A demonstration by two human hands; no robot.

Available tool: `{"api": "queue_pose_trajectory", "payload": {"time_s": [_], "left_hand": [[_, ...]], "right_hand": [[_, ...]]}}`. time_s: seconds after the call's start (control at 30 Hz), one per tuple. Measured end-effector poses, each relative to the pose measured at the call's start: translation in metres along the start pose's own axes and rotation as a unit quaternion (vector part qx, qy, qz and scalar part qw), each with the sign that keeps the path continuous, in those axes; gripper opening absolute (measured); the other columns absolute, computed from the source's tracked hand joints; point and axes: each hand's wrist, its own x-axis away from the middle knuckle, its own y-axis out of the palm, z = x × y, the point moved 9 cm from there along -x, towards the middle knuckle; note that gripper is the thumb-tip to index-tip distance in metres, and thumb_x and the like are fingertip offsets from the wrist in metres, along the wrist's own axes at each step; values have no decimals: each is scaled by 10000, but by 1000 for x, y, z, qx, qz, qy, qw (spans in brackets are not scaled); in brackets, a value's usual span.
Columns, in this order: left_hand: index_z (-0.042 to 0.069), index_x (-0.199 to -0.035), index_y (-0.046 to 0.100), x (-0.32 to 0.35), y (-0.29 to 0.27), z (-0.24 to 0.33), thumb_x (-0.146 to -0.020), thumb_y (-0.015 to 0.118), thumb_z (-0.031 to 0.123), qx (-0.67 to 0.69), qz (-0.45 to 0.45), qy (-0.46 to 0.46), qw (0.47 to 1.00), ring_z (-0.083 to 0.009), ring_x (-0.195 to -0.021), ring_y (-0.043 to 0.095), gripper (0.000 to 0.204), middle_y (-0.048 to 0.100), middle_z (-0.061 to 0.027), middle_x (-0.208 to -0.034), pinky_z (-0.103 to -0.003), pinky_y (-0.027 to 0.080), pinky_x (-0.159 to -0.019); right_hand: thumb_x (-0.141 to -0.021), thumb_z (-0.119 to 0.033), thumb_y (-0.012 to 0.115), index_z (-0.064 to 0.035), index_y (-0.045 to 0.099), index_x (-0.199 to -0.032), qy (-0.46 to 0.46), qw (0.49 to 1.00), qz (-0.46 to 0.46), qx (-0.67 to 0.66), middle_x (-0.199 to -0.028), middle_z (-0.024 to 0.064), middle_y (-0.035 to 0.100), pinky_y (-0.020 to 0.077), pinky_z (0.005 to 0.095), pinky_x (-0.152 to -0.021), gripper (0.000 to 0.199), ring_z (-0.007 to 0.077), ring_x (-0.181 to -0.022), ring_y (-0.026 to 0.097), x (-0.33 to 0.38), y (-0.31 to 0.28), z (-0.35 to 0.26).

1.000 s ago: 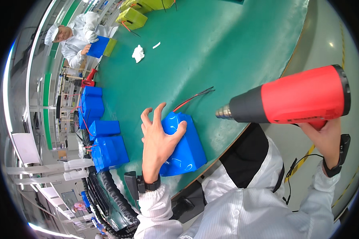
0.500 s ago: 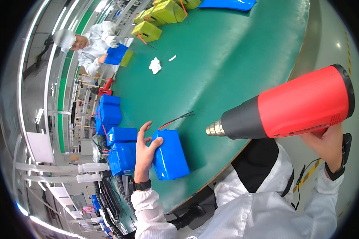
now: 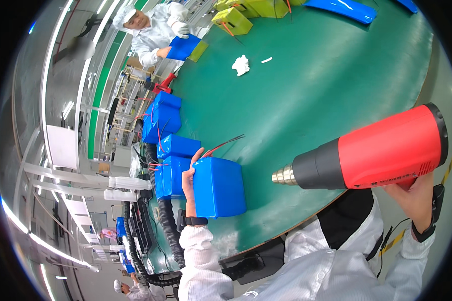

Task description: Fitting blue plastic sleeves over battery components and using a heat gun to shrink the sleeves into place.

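Blue film wraps the battery pack point(image 3: 219, 186), which stands on edge near the rim of the green table point(image 3: 336, 90), just beside a row of like packs point(image 3: 168, 150); the left hand point(image 3: 190, 181) is clamped on its left side. The right hand point(image 3: 418, 193) is closed round the grip of a red heat gun point(image 3: 371, 150), its nozzle aimed at the pack but apart from it. Judging by this, the shrinking step is in hand, and next the nozzle must come nearer while the fingers keep clear of the hot air

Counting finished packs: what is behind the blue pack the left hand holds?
Behind the held pack sits a row of blue packs with red wires along the table edge. The left hand and held pack cover part of the nearest one.
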Motion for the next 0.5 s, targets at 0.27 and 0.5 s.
{"api": "queue_pose_trajectory", "payload": {"time_s": [0.27,0.5], "left_hand": [[27,-1465,386,0,3,-7,-893,508,331,48,20,41,998,-266,-1233,544,660,494,-167,-1422,-410,468,-1044],[40,-1445,399,7,-5,-7,-912,544,309,28,39,51,998,-247,-1227,544,614,468,-147,-1422,-400,478,-1035]], "right_hand": [[-768,-39,823,15,642,-1056,-25,999,-40,-28,-973,74,708,553,310,-776,344,159,-877,686,-5,40,-12],[-786,1,797,26,649,-1062,-55,998,-29,-7,-995,83,709,556,305,-776,314,166,-889,692,-11,59,-22]]}}
